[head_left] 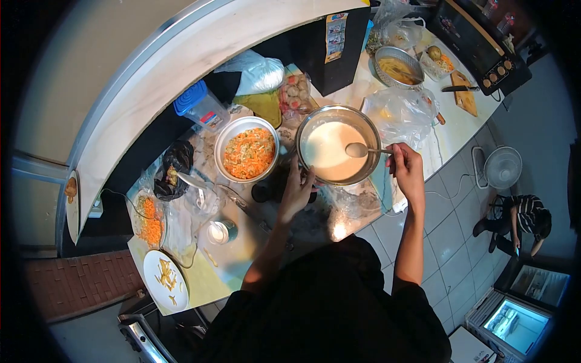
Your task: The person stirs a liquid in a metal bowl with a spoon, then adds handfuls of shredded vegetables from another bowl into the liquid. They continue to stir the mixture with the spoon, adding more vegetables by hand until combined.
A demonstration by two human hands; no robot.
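A steel bowl (370,128) of pale, creamy batter (330,154) stands on the counter in front of me. My left hand (296,189) grips the bowl's near left rim, fingers against its outer wall. In my right hand (407,168), at the bowl's right side, is the handle of a metal spoon (357,149). The spoon's rounded end lies over the batter, near the right of the bowl. Just left of the bowl sits a white bowl (220,158) filled with shredded carrot and other vegetables (249,152).
Behind lie a bag of round items (295,94), a plastic bag (402,115) and a metal colander (380,65). A knife (460,88) rests on a cutting board (465,104). At left are a white plate (156,290) and a jar (220,232). A seated person (525,215) is at far right.
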